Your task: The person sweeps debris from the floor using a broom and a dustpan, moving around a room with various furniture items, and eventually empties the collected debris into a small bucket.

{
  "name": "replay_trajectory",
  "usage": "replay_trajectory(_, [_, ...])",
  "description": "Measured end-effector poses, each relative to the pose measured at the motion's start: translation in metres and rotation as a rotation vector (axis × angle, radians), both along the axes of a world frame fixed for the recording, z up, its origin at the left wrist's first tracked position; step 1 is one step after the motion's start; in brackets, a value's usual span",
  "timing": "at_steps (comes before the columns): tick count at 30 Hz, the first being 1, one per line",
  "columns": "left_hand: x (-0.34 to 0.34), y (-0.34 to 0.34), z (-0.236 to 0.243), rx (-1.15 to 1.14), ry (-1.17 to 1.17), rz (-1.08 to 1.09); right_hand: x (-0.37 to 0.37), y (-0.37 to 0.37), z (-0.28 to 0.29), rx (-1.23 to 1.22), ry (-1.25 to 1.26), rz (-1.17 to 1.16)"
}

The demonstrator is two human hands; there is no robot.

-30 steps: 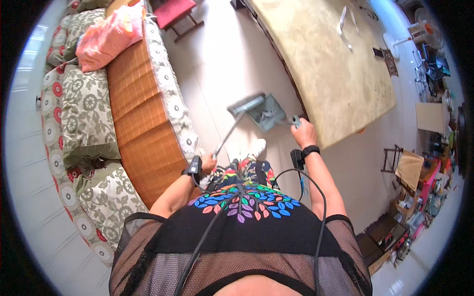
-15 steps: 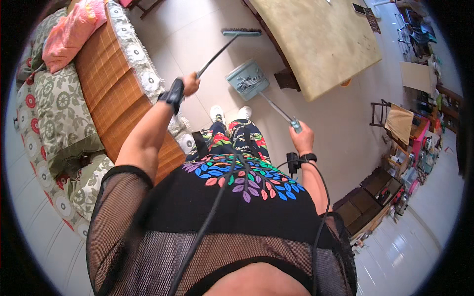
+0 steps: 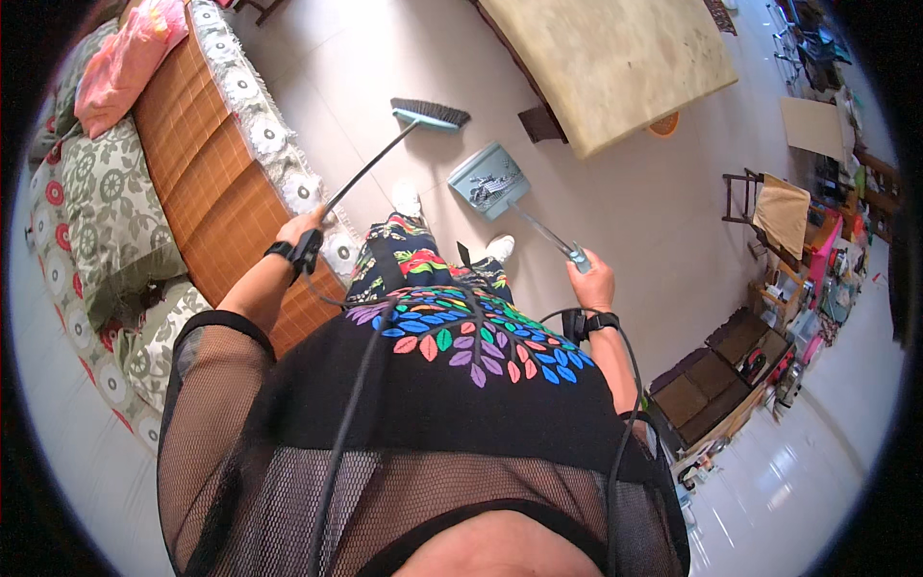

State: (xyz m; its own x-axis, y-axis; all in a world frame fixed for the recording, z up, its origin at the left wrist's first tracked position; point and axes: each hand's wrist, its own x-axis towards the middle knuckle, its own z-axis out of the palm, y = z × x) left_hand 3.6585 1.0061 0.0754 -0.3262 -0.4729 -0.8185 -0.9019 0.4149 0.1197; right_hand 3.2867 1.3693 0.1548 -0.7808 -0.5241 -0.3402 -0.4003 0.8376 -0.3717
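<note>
My left hand (image 3: 303, 227) is wrapped round the dark handle of a broom (image 3: 429, 114). The broom's pale blue head with dark bristles is beyond my feet, close to the floor; whether it touches cannot be made out. In my right hand (image 3: 591, 281) is the upper end of the metal handle of a light blue dustpan (image 3: 489, 180). The pan lies to the right of the broom head, apart from it. A dark-and-light patterned patch shows inside the pan; I cannot tell what it is.
On the left stands a long seat with a brown woven mat (image 3: 197, 130), patterned cushions (image 3: 120, 207) and a pink cloth (image 3: 130, 62). A pale-topped table (image 3: 615, 67) is ahead on the right. Further right are a chair (image 3: 777, 207) and a low brown cabinet (image 3: 707, 389).
The broom has come nearer and to the left, its head now turned with bristles showing more. My left hand has moved back with it. My feet have stepped apart; the dustpan has shifted slightly.
</note>
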Motion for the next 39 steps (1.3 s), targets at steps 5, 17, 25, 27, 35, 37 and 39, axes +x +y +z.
replay_trajectory(5, [0.075,0.069,-0.01,-0.078,0.172,0.155,-0.041,0.027,-0.025,-0.12,0.036,0.196])
replay_trajectory(17, [-0.029,0.201,-0.051,-0.149,0.682,0.472,-0.08,-0.017,-0.019,0.06,-0.038,0.337])
replay_trajectory(25, [-0.071,0.291,0.021,0.327,0.419,0.457,-0.074,-0.019,-0.007,0.131,-0.044,0.317])
replay_trajectory(27, [-0.043,0.293,0.03,0.333,0.483,0.405,-0.072,-0.015,-0.012,0.149,-0.054,0.311])
replay_trajectory(35, [0.067,0.21,-0.017,0.002,0.649,0.467,-0.053,-0.001,-0.012,0.162,-0.065,0.342])
replay_trajectory(37, [0.007,0.169,0.004,0.006,0.339,0.524,-0.05,0.014,-0.015,0.187,-0.059,0.285])
replay_trajectory(39, [-0.042,0.164,0.009,0.123,0.267,0.689,-0.044,0.025,-0.017,0.198,-0.083,0.242])
